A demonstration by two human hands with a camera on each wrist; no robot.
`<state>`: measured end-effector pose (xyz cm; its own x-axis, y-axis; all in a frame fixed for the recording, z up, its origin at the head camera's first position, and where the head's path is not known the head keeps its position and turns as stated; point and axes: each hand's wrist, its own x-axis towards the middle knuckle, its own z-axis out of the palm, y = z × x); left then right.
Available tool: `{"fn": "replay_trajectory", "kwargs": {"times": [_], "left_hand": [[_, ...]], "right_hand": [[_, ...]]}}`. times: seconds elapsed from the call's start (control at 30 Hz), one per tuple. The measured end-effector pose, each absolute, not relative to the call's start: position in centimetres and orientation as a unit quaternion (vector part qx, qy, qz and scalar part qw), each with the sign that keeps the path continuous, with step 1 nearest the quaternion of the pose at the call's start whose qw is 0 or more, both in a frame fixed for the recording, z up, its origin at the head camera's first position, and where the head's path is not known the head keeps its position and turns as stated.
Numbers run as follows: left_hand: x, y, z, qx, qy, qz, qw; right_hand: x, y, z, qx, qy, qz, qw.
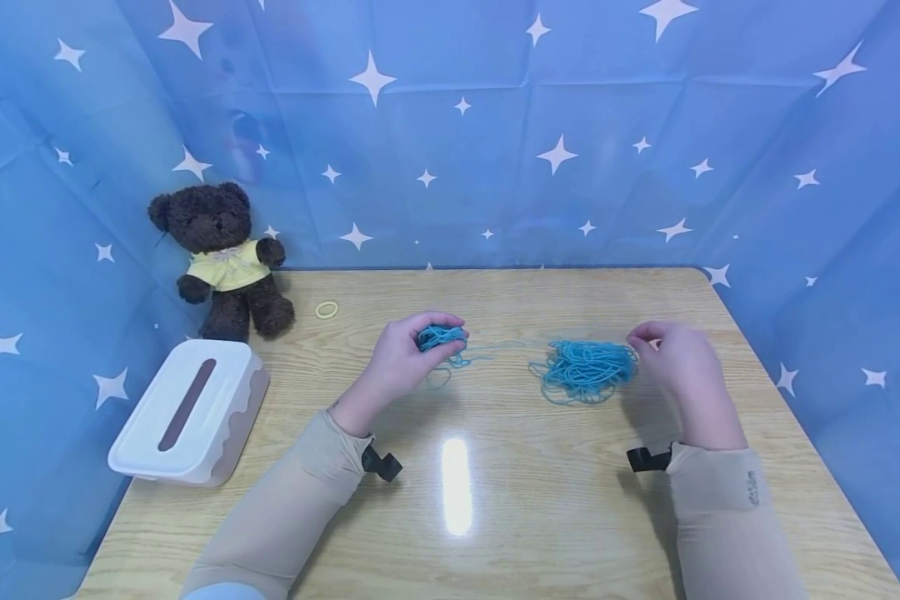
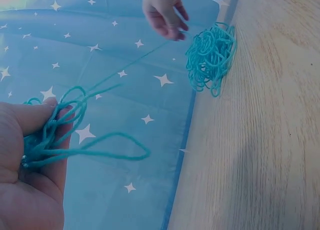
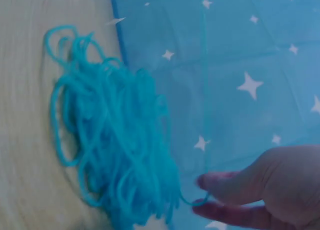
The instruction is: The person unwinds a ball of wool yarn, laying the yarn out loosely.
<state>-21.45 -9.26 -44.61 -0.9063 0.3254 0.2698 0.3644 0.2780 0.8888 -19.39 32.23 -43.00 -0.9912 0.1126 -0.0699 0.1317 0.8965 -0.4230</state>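
Note:
My left hand [image 1: 402,357] holds a small looped bundle of turquoise yarn [image 1: 440,336]. Loose loops of this bundle stick out past the fingers in the left wrist view. A larger tangled heap of the same yarn [image 1: 587,371] lies on the table, right of centre. Just to the right of that heap, my right hand [image 1: 678,357] pinches a strand between thumb and fingers. In the right wrist view the strand [image 3: 192,203] curves from the heap to the fingertips. A thin length of yarn [image 2: 131,62] stretches between the two hands.
A brown teddy bear [image 1: 232,271] in a yellow shirt sits at the back left of the wooden table [image 1: 555,500]. Before it stands a white box [image 1: 142,408] with a slotted lid. A pale yellow ring [image 1: 327,310] lies beside the bear. Blue star-printed cloth [image 1: 465,167] surrounds the table.

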Motion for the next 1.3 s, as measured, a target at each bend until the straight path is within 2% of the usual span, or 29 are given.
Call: {"fn": "replay_trajectory", "kwargs": {"times": [0.1,0.4,0.47,0.57,0.63,0.7,0.83,0.93,1.3], "left_hand": [[-21.4,-9.3,-44.6,-0.215,-0.799,-0.562,0.018],[-21.5,-9.3,-44.8,-0.218,-0.797,-0.564,0.014],[-21.5,-9.2,-44.9,-0.223,-0.794,-0.565,0.015],[-21.5,-9.2,-44.9,-0.229,-0.793,-0.565,0.015],[-21.4,-9.1,-44.9,-0.230,-0.791,-0.566,0.011],[-21.4,-9.1,-44.9,-0.230,-0.789,-0.569,0.007],[-21.3,-9.1,-45.0,-0.235,-0.786,-0.571,-0.002],[-21.3,-9.0,-45.1,-0.244,-0.788,-0.566,-0.001],[-21.3,-8.9,-45.4,-0.254,-0.780,-0.571,0.001]], "right_hand": [[-19.7,32.6,-43.7,0.074,0.974,-0.206,0.064],[-20.4,32.2,-44.8,0.057,0.978,-0.184,0.074],[-20.2,31.2,-44.5,0.044,0.981,-0.180,0.051],[-19.6,28.8,-44.0,0.005,0.978,-0.209,-0.019],[-19.2,26.5,-43.8,-0.042,0.966,-0.247,-0.069],[-18.8,23.9,-43.9,-0.101,0.947,-0.289,-0.094],[-18.1,19.2,-44.7,-0.205,0.915,-0.332,-0.099],[-17.8,17.0,-45.5,-0.242,0.904,-0.334,-0.110],[-18.0,16.0,-46.9,-0.260,0.888,-0.337,-0.175]]}}
